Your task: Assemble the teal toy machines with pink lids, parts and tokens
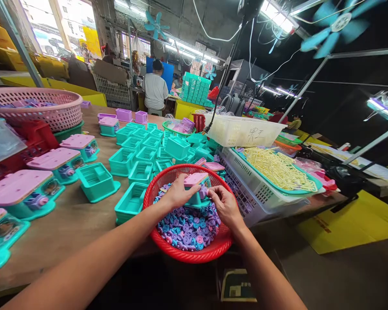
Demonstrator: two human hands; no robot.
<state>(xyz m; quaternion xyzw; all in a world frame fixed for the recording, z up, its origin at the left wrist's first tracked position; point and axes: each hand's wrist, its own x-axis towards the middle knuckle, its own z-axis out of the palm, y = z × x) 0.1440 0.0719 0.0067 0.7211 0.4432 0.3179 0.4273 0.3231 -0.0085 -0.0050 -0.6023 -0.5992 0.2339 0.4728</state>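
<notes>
My left hand (179,192) grips a small teal plastic box with a pink lid (195,180), held above a red basket (190,257). At the box's front, the fingers of my right hand (224,204) are closed round a small purple piece (204,192), which touches the box. Heaped in the basket below are several small swirl-shaped knobs (187,228) in purple, blue and pink. To the left on the table stand several similar teal boxes with pink lids (19,187). Open teal boxes (131,200) lie just past the basket's left rim.
A pink basket (35,114) stands at the far left. On the right, stacked white crates (245,178) carry a tray of yellow sticks (278,168). A white bin (242,131) sits behind them. A person in a grey shirt (155,88) is at the back, and fans hang overhead.
</notes>
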